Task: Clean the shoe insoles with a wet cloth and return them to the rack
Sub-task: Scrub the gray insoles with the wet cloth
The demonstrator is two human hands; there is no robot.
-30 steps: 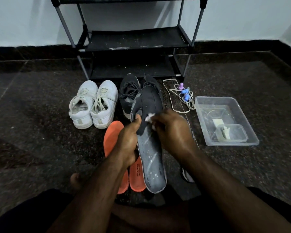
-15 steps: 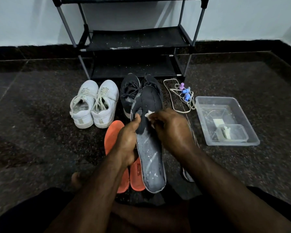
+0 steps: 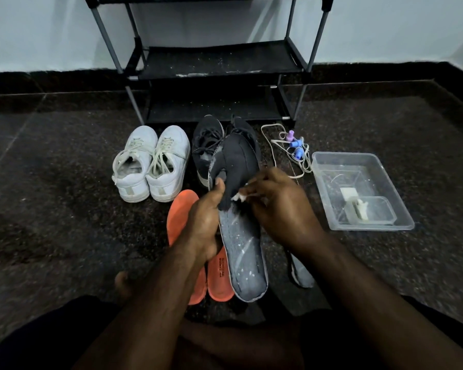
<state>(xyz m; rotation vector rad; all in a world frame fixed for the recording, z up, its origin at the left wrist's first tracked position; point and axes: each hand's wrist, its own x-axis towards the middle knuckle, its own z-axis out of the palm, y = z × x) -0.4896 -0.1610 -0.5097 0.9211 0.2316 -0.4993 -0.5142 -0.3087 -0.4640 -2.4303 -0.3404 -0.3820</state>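
Above orange insoles (image 3: pixel 198 249): grey insole (image 3: pixel 241 236) lengthwise, toe away; left hand (image 3: pixel 206 222) grips, right hand (image 3: pixel 278 206) pinches cloth (image 3: pixel 238 196).

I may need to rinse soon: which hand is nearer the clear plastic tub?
Right hand: it is just left of the tub. The left hand is farther, across the grey insole.

The insole (image 3: pixel 242 252) I held was grey, flecked with white and dark charcoal toward the toe, and the scrap of cloth (image 3: pixel 238 196) against it was white. Left of that insole lay two orange insoles (image 3: pixel 219 273), beyond them a pair of white sneakers (image 3: pixel 151 162) with off-white laces, and behind it black shoes (image 3: pixel 211 145) with black laces. Right of the insole sat a clear tub (image 3: pixel 358 190), with purple and blue pieces (image 3: pixel 294 145) on a cream cord just beyond; the rack (image 3: pixel 214 60) was black with grey poles.
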